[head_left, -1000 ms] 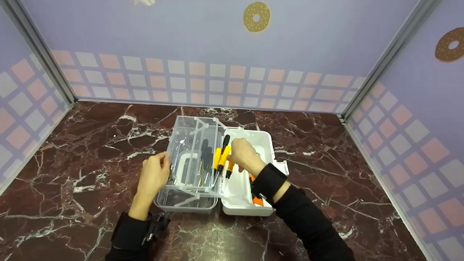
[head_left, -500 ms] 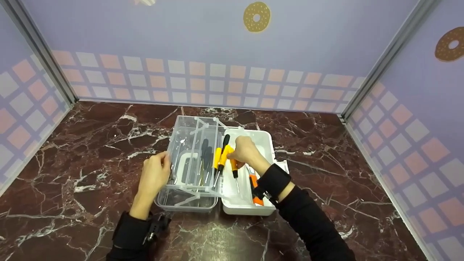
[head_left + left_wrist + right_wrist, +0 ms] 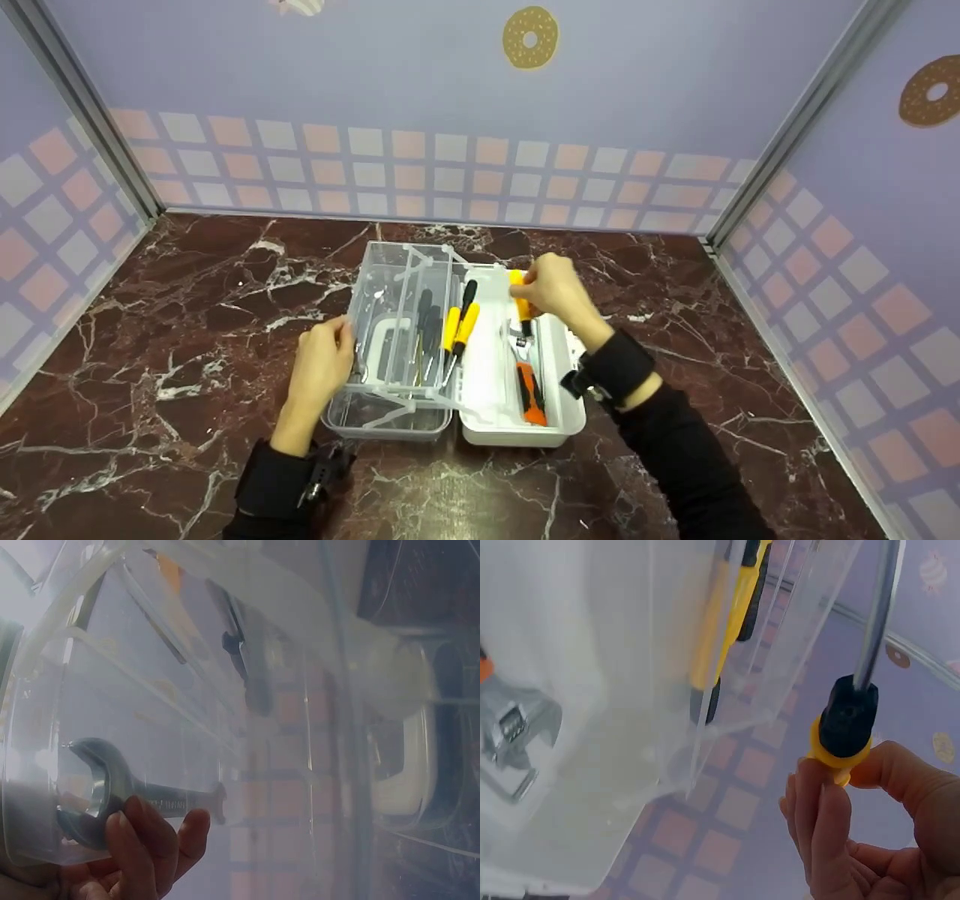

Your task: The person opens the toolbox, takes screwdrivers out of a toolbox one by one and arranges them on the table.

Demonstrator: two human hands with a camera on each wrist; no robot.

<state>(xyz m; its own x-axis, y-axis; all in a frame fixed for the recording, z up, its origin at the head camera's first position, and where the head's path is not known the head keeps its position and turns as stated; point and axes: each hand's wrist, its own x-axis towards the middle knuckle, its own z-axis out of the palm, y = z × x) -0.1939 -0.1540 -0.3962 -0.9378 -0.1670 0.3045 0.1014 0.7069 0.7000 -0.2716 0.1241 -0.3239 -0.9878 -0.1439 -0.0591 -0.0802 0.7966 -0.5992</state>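
In the head view my right hand (image 3: 556,285) holds a yellow-and-black screwdriver (image 3: 519,291) by its handle, over the right part of a white toolbox (image 3: 480,431). The right wrist view shows fingers and thumb pinching the screwdriver's handle (image 3: 842,741), its metal shank pointing away. Below it, an adjustable wrench (image 3: 531,394) with an orange-and-black grip lies in the toolbox. My left hand (image 3: 322,356) grips the left side of a clear fold-out tray (image 3: 382,281). In the left wrist view its curled fingers (image 3: 146,851) overlap an open-ended wrench (image 3: 101,791) seen through the plastic.
Two yellow-handled screwdrivers (image 3: 466,322) and a black-handled one lie along the tray's right side. More dark handles (image 3: 429,322) show through the clear plastic. A clear lower bin (image 3: 386,431) sits beneath. Patterned walls (image 3: 450,172) enclose the marbled table (image 3: 225,315).
My right hand has lifted the screwdriver from beside the other yellow handles and carried it right and back, uncovering the adjustable wrench. The toolbox's right side has shifted. My left hand has stayed put.
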